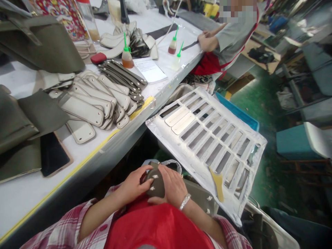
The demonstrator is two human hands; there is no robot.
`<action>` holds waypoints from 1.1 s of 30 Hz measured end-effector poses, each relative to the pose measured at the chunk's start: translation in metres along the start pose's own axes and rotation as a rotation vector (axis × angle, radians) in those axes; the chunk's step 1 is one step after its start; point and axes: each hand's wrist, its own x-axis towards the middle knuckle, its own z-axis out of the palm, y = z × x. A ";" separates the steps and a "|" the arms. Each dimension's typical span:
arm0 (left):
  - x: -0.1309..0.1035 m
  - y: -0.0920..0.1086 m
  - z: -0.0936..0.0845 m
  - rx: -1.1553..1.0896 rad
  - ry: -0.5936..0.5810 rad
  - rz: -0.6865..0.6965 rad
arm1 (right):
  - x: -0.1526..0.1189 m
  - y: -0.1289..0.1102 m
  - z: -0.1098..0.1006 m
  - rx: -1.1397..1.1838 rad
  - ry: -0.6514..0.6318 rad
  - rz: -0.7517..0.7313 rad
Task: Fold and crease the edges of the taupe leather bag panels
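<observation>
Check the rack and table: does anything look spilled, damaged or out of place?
No spill or clear damage shows. The yellow scraper looks oddly placed, lying loose at the near border of the white slotted rack. The smartphone also seems out of place, partly covered by an olive panel.

No text, label, brand, number or sign is readable. A white paper pad (150, 71) on the worktable (23, 197) bears faint lines of marks, too small and blurred to make out. A red bag (64, 15) has a colourful print without legible lettering.
</observation>
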 end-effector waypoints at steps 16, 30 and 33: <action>0.006 -0.013 0.007 -0.083 -0.027 -0.118 | -0.002 0.009 0.006 -0.034 0.013 0.091; 0.005 -0.010 0.005 -0.045 -0.014 -0.112 | -0.026 0.016 -0.011 -0.065 -0.084 0.105; 0.004 -0.009 0.006 -0.036 -0.008 -0.112 | -0.047 0.026 -0.024 -0.081 -0.115 0.147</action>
